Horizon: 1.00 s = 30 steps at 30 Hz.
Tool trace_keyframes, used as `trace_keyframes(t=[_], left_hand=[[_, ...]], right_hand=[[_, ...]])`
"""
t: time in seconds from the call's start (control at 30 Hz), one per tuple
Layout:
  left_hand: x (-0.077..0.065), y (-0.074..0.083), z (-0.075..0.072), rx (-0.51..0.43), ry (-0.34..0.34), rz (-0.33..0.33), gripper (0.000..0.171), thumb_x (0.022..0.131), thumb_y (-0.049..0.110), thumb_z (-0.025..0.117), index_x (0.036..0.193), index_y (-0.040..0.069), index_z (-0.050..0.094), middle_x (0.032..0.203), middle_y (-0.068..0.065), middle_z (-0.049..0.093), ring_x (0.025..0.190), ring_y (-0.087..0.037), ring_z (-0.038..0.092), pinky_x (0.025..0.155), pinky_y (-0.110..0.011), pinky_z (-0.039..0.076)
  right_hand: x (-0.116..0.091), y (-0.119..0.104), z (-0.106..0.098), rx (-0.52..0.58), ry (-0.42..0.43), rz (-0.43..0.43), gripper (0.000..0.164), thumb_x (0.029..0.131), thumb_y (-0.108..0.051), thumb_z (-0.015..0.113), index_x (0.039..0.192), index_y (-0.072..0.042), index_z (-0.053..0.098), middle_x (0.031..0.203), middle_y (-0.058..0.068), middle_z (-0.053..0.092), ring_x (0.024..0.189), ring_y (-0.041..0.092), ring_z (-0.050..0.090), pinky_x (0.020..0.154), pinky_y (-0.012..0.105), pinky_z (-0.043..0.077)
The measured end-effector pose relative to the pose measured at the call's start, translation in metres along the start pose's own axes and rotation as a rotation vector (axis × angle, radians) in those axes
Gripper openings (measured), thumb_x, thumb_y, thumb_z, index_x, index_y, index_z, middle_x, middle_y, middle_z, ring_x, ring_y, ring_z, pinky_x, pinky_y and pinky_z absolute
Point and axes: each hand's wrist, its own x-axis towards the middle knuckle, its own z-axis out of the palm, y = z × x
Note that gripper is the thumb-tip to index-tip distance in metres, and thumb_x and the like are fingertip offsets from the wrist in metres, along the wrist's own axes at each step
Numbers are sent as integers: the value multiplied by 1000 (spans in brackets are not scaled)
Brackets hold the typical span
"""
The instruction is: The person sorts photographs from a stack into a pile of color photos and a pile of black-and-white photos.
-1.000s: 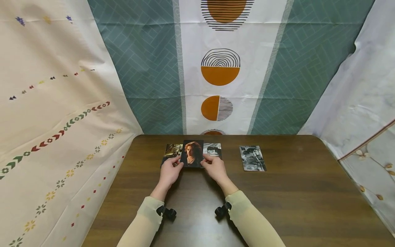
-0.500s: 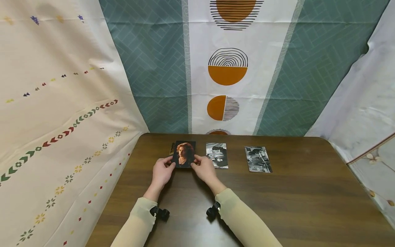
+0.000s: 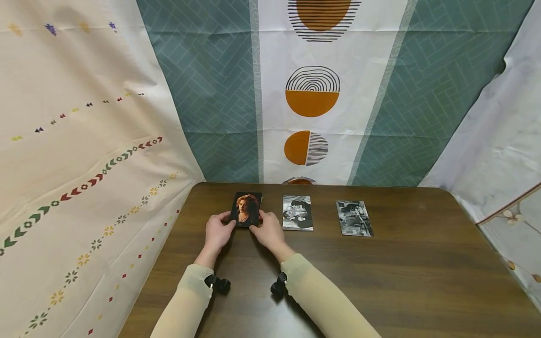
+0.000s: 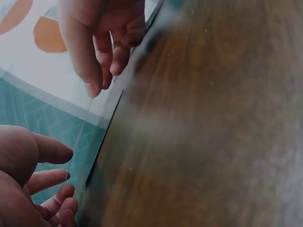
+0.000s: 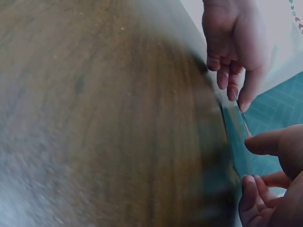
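Note:
A dark colour portrait photo (image 3: 244, 217) is held near the back left of the table. My left hand (image 3: 218, 231) pinches its lower left side between thumb and fingers; my right hand (image 3: 268, 230) pinches its lower right side. From the left wrist, the left hand (image 4: 35, 175) is seen gripping the thin edge-on print, with the right hand (image 4: 104, 38) at its other end. In the right wrist view, the right hand (image 5: 279, 175) and left hand (image 5: 236, 52) hold opposite ends. Another photo is mostly hidden behind the portrait; only a sliver shows.
To the right of my hands lies a black-and-white photo (image 3: 297, 213), and further right another black-and-white photo (image 3: 354, 218), slightly turned. The brown wooden table (image 3: 401, 281) ends at the back against a patterned curtain (image 3: 211, 117). Cloth (image 3: 97, 197) hangs along the left.
Both hands have carried the portrait photo left, off the nearer black-and-white photo and over the colour photo at the far left, now nearly covered. The view has shifted slightly.

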Motion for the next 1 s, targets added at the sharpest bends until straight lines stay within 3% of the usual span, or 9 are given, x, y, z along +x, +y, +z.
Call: trace_keyframes(t=[0.2,0.53,1.0], left_hand=[[4,-5,2,65,-9,-5,47,99,16,74,141,-3,67,129,-25,60,124,-41,53,106,-55,42],[5,-4,2,129,-32,-8,49,98,17,74,141,-4,67,132,-26,58,126,-44,51,107,-57,41],[5,-4,3,181,-38,4,50,97,18,74,142,-3,66,136,-28,56,128,-47,49,106,-58,39]], right_hand=[[0,-1,5,-36,-7,61,68,92,-27,82,152,-3,60,134,19,63,124,35,62,99,51,54],[3,-1,9,-125,-20,94,67,92,-32,82,151,-6,61,135,19,61,120,34,64,91,51,57],[3,-1,10,-156,-30,88,66,93,-32,83,149,-5,63,134,19,61,118,35,65,88,52,58]])
